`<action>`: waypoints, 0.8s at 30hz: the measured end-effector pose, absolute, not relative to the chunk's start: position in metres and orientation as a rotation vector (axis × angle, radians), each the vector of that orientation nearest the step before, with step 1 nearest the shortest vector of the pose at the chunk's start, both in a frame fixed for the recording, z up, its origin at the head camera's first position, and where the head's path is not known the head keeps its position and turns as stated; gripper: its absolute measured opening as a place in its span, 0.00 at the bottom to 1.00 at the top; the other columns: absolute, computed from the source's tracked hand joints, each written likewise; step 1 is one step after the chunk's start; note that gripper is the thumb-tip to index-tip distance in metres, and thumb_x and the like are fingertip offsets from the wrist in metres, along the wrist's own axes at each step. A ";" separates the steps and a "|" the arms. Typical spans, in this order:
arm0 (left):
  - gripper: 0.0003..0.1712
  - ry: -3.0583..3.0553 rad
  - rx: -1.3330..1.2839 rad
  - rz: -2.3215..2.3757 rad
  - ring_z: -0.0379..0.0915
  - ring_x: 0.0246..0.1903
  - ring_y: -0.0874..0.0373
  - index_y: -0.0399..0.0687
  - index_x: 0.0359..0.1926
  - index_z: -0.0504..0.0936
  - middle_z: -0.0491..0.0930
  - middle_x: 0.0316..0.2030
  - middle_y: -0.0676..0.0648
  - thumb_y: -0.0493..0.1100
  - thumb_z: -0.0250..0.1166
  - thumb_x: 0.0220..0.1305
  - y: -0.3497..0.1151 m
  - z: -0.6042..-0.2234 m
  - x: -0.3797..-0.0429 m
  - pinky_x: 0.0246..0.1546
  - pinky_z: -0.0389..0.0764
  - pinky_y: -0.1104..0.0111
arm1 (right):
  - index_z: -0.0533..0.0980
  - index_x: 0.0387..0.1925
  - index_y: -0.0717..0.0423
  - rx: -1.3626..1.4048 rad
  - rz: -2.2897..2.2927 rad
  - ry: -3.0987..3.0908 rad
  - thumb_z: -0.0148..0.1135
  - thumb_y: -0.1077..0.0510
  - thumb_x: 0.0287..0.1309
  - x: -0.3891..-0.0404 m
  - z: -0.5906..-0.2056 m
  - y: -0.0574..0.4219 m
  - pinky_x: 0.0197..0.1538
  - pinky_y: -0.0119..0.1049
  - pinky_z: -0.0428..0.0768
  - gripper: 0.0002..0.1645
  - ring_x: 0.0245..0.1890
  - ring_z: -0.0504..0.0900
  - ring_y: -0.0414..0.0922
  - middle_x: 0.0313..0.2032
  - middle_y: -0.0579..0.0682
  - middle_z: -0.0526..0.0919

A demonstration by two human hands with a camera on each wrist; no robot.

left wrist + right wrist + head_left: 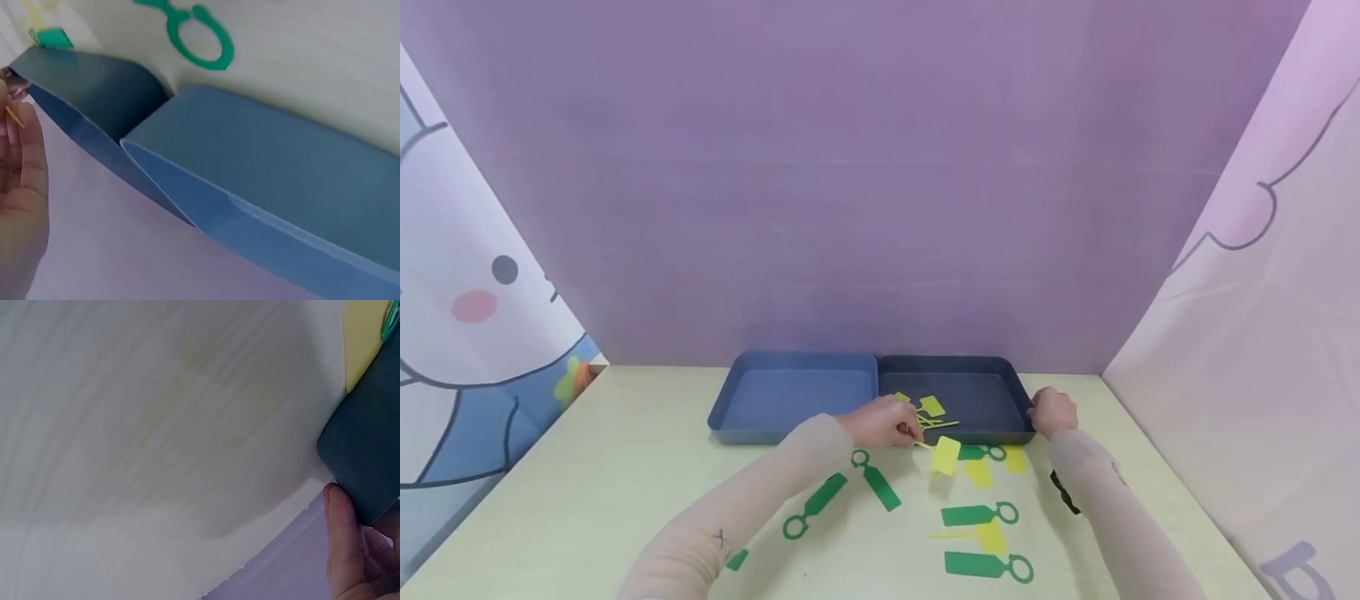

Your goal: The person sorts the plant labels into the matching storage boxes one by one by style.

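My left hand (883, 422) pinches the thin stem of a yellow plant label (946, 456) at the front edge of the dark tray (977, 437). Its flat head hangs out to the right, over the table. In the left wrist view, the fingers (34, 147) hold the yellow stem. At the tray's right wall, my right hand (1054, 411) grips the rim; the right wrist view has its fingers (344, 540) against the tray's corner. Several yellow labels (932, 406) lie inside the dark tray, toward its left side.
A blue tray (718, 417) stands against the dark tray's left side. On the table in front lie green ring-ended labels (977, 565) and more yellow labels (991, 538). A small black object (1064, 493) shows beside the right forearm. A purple wall (880, 208) rises behind the trays.
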State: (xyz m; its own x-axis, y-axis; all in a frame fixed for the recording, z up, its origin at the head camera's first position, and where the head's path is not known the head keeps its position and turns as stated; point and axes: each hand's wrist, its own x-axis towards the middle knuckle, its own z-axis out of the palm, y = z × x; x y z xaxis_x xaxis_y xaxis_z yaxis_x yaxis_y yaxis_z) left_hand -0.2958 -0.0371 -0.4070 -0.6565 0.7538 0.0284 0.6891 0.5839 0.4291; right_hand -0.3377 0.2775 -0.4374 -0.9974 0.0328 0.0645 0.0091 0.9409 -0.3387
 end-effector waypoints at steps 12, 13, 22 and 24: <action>0.09 2.762 0.974 0.676 0.76 0.34 0.65 0.48 0.40 0.86 0.81 0.35 0.54 0.37 0.62 0.59 -0.027 -0.397 -0.318 0.35 0.76 0.78 | 0.78 0.37 0.70 -0.038 0.532 -3.031 0.58 0.64 0.53 -0.336 -0.432 0.276 0.44 0.54 0.76 0.12 0.39 0.78 0.62 0.39 0.66 0.81; 0.09 2.777 0.954 0.674 0.76 0.35 0.64 0.48 0.40 0.86 0.81 0.36 0.53 0.37 0.62 0.59 -0.026 -0.397 -0.320 0.35 0.77 0.78 | 0.78 0.37 0.69 -0.037 0.527 -3.029 0.58 0.64 0.53 -0.336 -0.432 0.276 0.44 0.54 0.76 0.12 0.39 0.78 0.62 0.39 0.66 0.81; 0.10 2.831 0.780 0.729 0.78 0.40 0.59 0.48 0.41 0.85 0.82 0.42 0.50 0.36 0.61 0.60 -0.019 -0.408 -0.327 0.37 0.79 0.74 | 0.78 0.38 0.70 -0.041 0.545 -3.033 0.57 0.64 0.54 -0.338 -0.435 0.275 0.44 0.54 0.76 0.12 0.41 0.78 0.63 0.41 0.67 0.81; 0.10 2.845 0.745 0.739 0.78 0.41 0.59 0.48 0.41 0.85 0.83 0.42 0.50 0.36 0.61 0.60 -0.018 -0.412 -0.327 0.38 0.79 0.73 | 0.78 0.39 0.70 -0.034 0.544 -3.036 0.57 0.64 0.54 -0.339 -0.436 0.275 0.45 0.55 0.76 0.13 0.41 0.78 0.63 0.41 0.67 0.80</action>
State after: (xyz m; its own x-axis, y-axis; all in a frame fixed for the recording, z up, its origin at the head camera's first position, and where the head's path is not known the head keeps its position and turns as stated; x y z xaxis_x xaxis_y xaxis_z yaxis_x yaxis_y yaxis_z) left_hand -0.3269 -0.0178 -0.4118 -0.8737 0.4861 0.0169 0.4329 0.7614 0.4825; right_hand -0.3387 0.2752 -0.4361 -0.9981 0.0320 0.0523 0.0118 0.9375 -0.3477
